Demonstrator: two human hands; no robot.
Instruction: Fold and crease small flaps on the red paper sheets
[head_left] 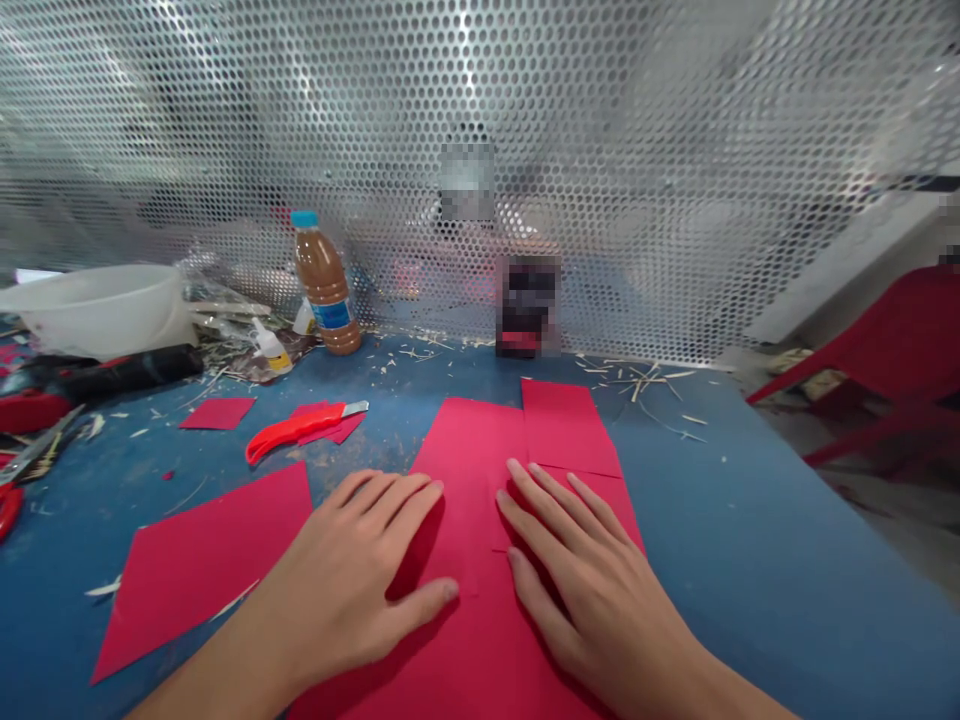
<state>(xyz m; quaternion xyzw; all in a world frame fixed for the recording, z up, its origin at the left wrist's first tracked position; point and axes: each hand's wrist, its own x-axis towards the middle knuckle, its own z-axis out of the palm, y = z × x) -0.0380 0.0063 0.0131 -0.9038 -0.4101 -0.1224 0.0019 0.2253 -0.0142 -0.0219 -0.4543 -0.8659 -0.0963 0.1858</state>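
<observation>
A large red paper sheet (465, 650) lies in front of me on the blue table, with smaller red pieces (566, 425) laid over its upper right part. My right hand (577, 560) rests on these papers, palm down, fingers stretched forward. On the left side of the sheet is my left hand (367, 570), its fingers bent a little and its thumb pointing inward. Neither hand grips anything. Beyond my left hand a red-handled utility knife (300, 430) lies across small red scraps. Another red paper sheet (217, 560) lies to the left.
At the back left stand a white plastic basin (105, 310), a brown-filled bottle (328, 290) with a blue cap, and a small glue bottle (271, 348). Scissors (30, 460) lie at the far left. A perforated metal panel (600, 150) closes off the back; straw bits litter its base.
</observation>
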